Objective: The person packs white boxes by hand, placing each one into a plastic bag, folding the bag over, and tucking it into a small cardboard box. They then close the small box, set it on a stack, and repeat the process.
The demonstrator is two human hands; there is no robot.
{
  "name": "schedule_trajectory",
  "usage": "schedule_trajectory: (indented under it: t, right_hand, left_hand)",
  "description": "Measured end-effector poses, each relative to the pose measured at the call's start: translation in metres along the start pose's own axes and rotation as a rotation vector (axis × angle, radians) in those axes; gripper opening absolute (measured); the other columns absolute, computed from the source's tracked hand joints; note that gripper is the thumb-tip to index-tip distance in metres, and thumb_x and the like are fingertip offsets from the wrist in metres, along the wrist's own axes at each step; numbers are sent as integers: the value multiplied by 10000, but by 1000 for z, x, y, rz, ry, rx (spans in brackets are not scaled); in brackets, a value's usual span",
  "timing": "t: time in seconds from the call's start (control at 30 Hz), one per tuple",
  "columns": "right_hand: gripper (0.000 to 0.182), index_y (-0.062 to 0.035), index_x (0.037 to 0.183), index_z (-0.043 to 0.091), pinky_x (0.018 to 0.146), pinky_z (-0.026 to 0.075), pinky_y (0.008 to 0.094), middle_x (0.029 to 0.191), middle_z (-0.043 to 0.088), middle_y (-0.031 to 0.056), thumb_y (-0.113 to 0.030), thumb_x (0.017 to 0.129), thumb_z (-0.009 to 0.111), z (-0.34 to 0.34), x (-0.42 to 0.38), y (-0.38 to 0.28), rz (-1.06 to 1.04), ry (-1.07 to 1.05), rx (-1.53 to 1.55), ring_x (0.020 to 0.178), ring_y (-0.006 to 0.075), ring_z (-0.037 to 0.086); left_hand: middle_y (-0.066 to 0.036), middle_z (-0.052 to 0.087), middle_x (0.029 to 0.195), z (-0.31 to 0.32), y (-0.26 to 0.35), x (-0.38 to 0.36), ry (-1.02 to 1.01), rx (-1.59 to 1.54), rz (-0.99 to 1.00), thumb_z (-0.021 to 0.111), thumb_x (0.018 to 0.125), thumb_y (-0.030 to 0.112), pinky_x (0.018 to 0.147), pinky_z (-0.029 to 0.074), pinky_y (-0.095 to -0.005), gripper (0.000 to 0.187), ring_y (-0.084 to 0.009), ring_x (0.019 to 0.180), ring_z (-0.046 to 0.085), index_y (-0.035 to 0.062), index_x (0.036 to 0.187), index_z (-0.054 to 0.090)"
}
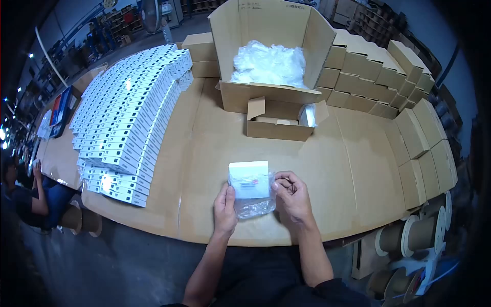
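Note:
Just above the cardboard-covered table, a flat white box [249, 176] sits partly inside a clear plastic bag [255, 209]. Its upper end sticks out past the film, and the bag's loose part hangs toward me. My left hand [225, 207] grips the bagged box along its left side, thumb on top. On the right, my right hand [294, 197] is closed, thumb and fingertips pinching the bag's edge. Beyond them stands an open small carton [279, 131], with a white wrapped piece [308, 115] at its right end.
A large open cardboard box [266, 23] at the back holds a heap of clear plastic bags [269, 64]. Rows of white boxes [130, 110] are stacked at left. Closed brown cartons [362, 77] line the right. Another person [38, 199] sits at far left.

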State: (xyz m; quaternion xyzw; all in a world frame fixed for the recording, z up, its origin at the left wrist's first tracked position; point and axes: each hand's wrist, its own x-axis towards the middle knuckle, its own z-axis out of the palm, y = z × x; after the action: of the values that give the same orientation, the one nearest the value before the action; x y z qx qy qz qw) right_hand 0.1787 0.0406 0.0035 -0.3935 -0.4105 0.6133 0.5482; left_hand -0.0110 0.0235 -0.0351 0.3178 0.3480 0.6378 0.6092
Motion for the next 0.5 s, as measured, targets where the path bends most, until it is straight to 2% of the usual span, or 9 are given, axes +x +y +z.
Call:
schedule_trajectory:
  t: [0.13, 0.23, 0.4, 0.5]
  right_hand:
    - [94, 23, 1064, 669, 747, 490, 194, 940, 692, 25, -9, 977, 687, 7, -7, 1, -32, 105, -15, 844, 46, 602]
    - [104, 22, 1077, 662, 757, 493, 200, 945, 691, 28, -16, 982, 685, 3, -7, 1, -87, 77, -59, 848, 49, 603]
    - [120, 12, 1105, 640, 794, 491, 212, 989, 682, 33, -23, 995, 671, 5, -7, 4, -119, 82, 101, 871, 60, 607]
    - [120, -6, 1121, 617, 794, 471, 204, 985, 666, 22, -22, 1007, 649, 14, -9, 12, -143, 106, 208, 878, 52, 592]
  left_hand:
    - [-75, 696, 1131, -4, -8, 5, 46, 159, 63, 457, 1126, 301, 953, 485, -281, 428, -111, 1054, 612, -55, 1273, 645]
    - [-93, 717, 1125, -7, -7, 5, 69, 293, 119, 464, 1123, 289, 969, 486, -288, 443, -127, 1066, 622, -77, 1267, 667]
    - [-111, 722, 1170, -3, 2, 0, 110, 498, 161, 509, 1102, 201, 962, 504, -283, 381, -138, 1082, 634, -91, 1307, 645]
    - [-121, 722, 1170, 5, -3, 3, 135, 382, 254, 543, 1082, 142, 943, 513, -273, 340, -130, 1064, 638, -103, 1294, 647]
